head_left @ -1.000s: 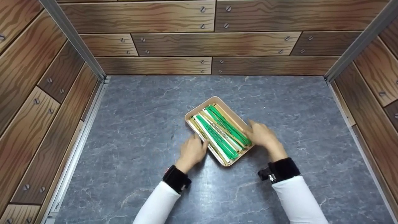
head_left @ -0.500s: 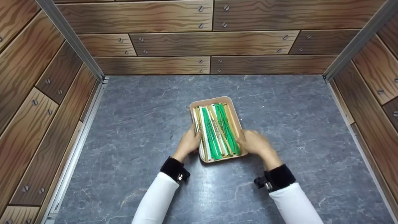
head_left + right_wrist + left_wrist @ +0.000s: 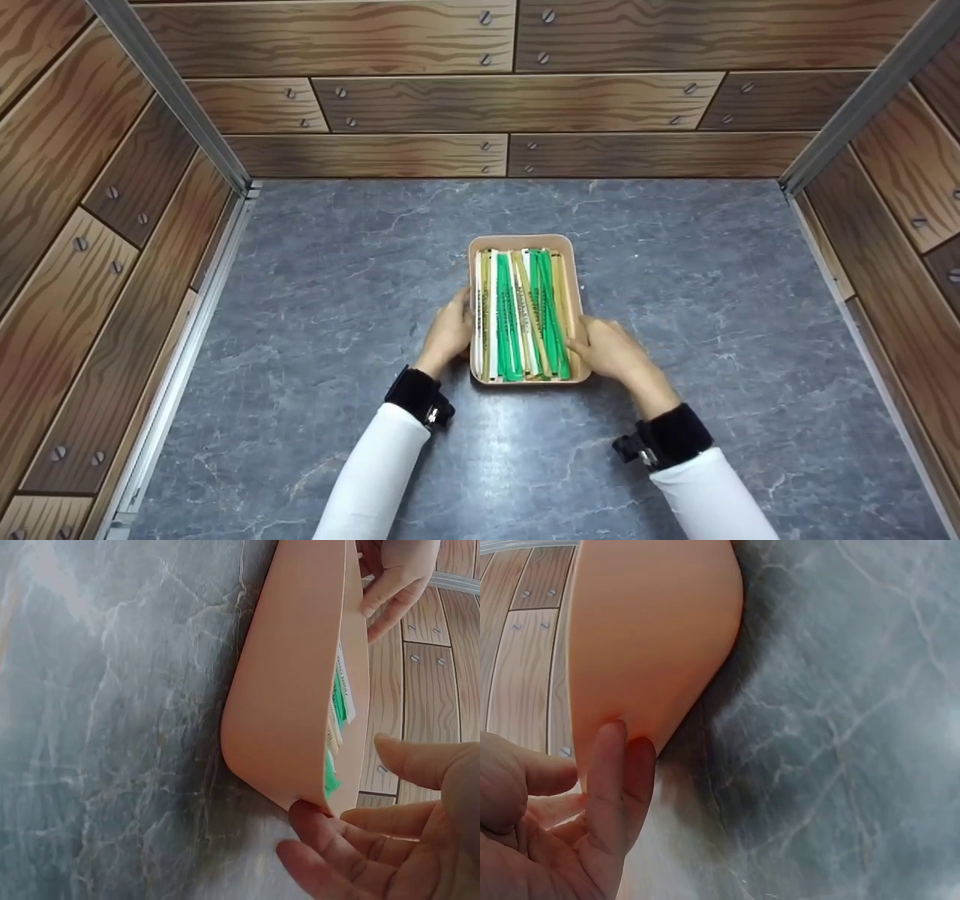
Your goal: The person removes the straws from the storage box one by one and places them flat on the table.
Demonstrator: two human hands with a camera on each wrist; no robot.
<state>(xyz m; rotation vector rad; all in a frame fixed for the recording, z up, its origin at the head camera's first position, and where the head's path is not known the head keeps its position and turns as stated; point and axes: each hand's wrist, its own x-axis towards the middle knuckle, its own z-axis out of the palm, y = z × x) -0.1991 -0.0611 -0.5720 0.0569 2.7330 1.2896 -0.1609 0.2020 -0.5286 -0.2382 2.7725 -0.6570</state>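
Observation:
A pinkish-beige rectangular tray [image 3: 577, 296] stands upright on the grey marbled floor in the head view, its long sides pointing away from me. Inside lie several long slim stick packets [image 3: 551, 315], green, white and gold, with printed marks. My left hand [image 3: 448, 326] is at the tray's left side; in the left wrist view, its straight fingers [image 3: 606, 780] touch the outer wall. At the near right side is my right hand [image 3: 616, 349]. The right wrist view shows its fingers [image 3: 322, 832] against the outer wall near a corner, its thumb [image 3: 412, 761] apart from the rim.
A plank-patterned back wall [image 3: 420, 105] and matching side walls [image 3: 97, 225] enclose the grey marbled surface [image 3: 337, 285]. Metal rails [image 3: 187, 322] run along the edges. Both wrists wear black bands [image 3: 679, 435] over white sleeves.
The tray has turned clockwise from a slant until its long sides point straight away. Both hands moved with it along its sides; the right thumb has come away from the rim.

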